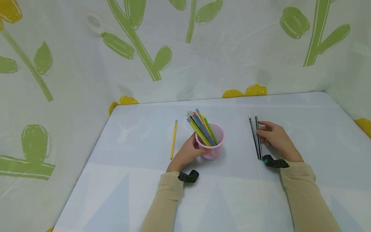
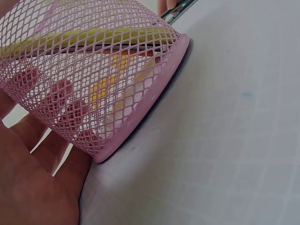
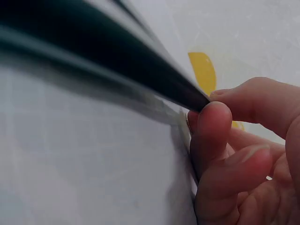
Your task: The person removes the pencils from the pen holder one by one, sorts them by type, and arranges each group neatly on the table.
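Note:
My left hand (image 1: 188, 152) grips a pink mesh pencil cup (image 1: 219, 149) from its left side, thumb across the front. Several coloured pencils (image 1: 204, 129) lean to the left inside it. In the left wrist view, fingers show through the mesh, and the cup's solid base ring (image 2: 154, 96) is tilted. At the right, my right hand (image 1: 273, 137) pinches a dark striped pencil (image 1: 259, 149) between thumb and fingers; close up, its dark shaft (image 3: 154, 77) runs to the fingertips. A second dark pencil (image 1: 253, 135) lies just left of it, nearly parallel.
A yellow pencil (image 1: 174, 140) with a blue end lies left of the cup on the pale, patterned table cover (image 1: 130, 187). Behind the table's far edge hangs a whitish sheet (image 1: 232, 58) with green leaves. Each wrist wears a black camera band (image 1: 188, 176).

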Action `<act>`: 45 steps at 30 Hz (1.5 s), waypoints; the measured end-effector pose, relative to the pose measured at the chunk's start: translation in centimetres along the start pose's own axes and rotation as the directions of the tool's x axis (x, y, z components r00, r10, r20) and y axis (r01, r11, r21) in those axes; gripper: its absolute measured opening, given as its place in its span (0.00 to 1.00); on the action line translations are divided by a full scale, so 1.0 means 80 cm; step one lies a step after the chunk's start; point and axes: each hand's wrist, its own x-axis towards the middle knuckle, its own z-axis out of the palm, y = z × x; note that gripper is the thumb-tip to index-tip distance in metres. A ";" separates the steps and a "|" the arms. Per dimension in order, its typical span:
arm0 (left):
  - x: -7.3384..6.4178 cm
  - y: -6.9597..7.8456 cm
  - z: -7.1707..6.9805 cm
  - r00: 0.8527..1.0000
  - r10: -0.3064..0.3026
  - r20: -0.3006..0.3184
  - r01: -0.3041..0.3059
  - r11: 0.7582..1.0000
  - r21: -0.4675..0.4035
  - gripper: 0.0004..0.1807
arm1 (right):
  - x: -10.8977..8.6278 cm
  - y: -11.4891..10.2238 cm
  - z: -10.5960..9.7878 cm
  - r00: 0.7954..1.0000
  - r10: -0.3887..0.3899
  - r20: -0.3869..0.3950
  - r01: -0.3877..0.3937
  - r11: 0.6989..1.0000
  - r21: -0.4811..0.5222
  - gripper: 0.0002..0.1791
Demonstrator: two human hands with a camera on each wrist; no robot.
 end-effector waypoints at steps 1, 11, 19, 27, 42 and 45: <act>0.000 0.000 0.000 1.000 0.001 0.000 -0.001 1.000 0.005 0.39 | 0.000 0.000 0.000 1.000 0.000 -0.001 0.000 1.000 -0.004 0.34; -0.002 0.005 -0.002 1.000 -0.004 0.009 0.003 0.999 0.038 0.40 | 0.004 0.000 0.005 0.999 -0.048 -0.022 0.047 0.998 -0.034 0.31; -0.001 0.004 -0.001 1.000 -0.003 0.015 0.003 1.000 0.016 0.40 | 0.002 0.003 0.001 0.998 -0.063 -0.001 0.063 0.998 0.013 0.30; 0.003 0.002 0.000 1.000 0.000 0.000 0.000 1.000 -0.005 0.40 | 0.002 0.011 -0.012 0.997 -0.077 0.032 0.073 0.993 0.089 0.32; -0.002 0.005 -0.001 1.000 -0.007 -0.012 0.007 1.000 0.020 0.38 | -0.001 -0.020 0.005 0.987 -0.145 -0.069 0.160 0.928 0.336 0.28; -0.003 0.003 0.001 1.000 -0.010 -0.005 0.010 0.999 0.032 0.39 | -0.004 -0.022 0.011 0.983 -0.172 -0.067 0.184 0.927 0.326 0.29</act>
